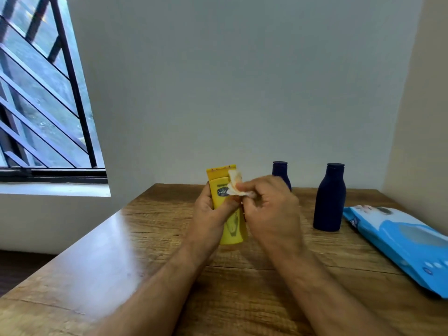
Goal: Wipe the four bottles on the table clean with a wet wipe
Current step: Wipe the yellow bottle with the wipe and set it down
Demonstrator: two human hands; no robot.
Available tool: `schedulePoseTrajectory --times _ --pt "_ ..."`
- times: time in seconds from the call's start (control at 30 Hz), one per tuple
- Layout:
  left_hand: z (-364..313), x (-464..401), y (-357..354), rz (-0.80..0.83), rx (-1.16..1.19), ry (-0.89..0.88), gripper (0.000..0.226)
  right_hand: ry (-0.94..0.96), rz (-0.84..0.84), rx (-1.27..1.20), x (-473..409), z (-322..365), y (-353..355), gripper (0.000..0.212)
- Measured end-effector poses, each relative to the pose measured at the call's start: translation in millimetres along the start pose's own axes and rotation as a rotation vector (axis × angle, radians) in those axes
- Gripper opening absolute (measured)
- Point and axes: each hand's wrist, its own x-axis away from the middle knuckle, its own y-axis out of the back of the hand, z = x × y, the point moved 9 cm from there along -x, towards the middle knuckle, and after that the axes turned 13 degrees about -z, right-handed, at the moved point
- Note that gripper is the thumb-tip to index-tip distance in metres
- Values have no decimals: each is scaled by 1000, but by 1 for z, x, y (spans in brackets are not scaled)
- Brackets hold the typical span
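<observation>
My left hand (211,209) gripped the light, slippery yellow bottle (228,204) mid-body; my right hand (266,202) pinched the limp wet wipe (234,186).

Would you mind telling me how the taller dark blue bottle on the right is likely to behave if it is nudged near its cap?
The taller dark blue bottle stands upright on the table, tall with a narrow neck, so a high push would probably tip it. Its round body suggests it would then roll. The smooth surface may be slightly slippery.
</observation>
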Motion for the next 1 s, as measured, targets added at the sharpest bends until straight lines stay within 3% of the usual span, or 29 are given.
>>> schedulePoseTrajectory --times 0.1,0.17,0.27,0.37,0.43,0.6,0.67,0.73,0.8,0.9,1.0 --pt "-2 -1 0 -18 200 73 36 67 151 7 11 4 -19 21" --pt "-5 -4 6 -123 300 91 20 83 263 -1 19 4 -29 22" --pt "1 -9 18 -214 357 155 64 107 459 -14 31 8 -42 20" --pt "6 -14 21 -212 365 222 64 137 607 20 40 13 -50 21" --pt "9 -14 20 -174 311 241 62 146 573 31 39 15 -48 23" --pt "7 1 1 -73 152 179 71 114 184 21 15 12 -19 26" --pt "7 4 -2 -65 119 179 71 107 114 23 11 8 -14 28" --pt "10 4 -4 -61 141 228 62 114 185 35 14 7 -20 31" --pt "14 1 1 -71 201 300 50 128 361 23 24 9 -33 31" --pt "16 -5 13 -119 219 354 54 121 602 3 41 12 -49 27" --pt "18 -5 13 -133 208 369 54 13 577 -100 37 13 -45 18"
